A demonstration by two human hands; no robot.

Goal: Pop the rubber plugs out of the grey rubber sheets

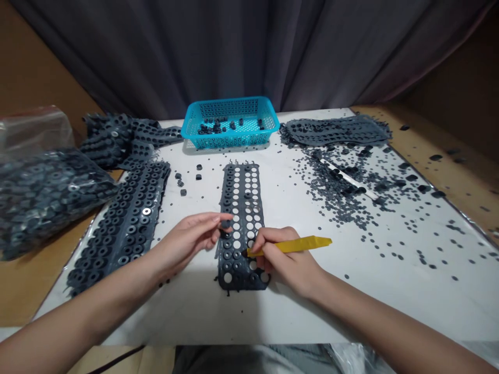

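Observation:
A dark rubber sheet (243, 197) lies flat in front of me, with rows of ring-shaped parts and round open holes. My left hand (195, 234) is over its left edge, with thumb and forefinger pinched on a small black rubber ring (226, 224). My right hand (286, 257) grips a yellow pen-like tool (302, 244). The tool's dark tip points at the lower middle of the sheet, near the rings; whether it touches them I cannot tell. Several loose black rings (183, 192) lie on the white table left of the sheet.
A blue basket (230, 139) at the back holds some black rings. To the left are another ringed sheet (113, 228) and a plastic bag (50, 192) full of rings. Small black discs (343, 192) and a white strip (349, 179) lie at right, below stacked sheets (339, 130).

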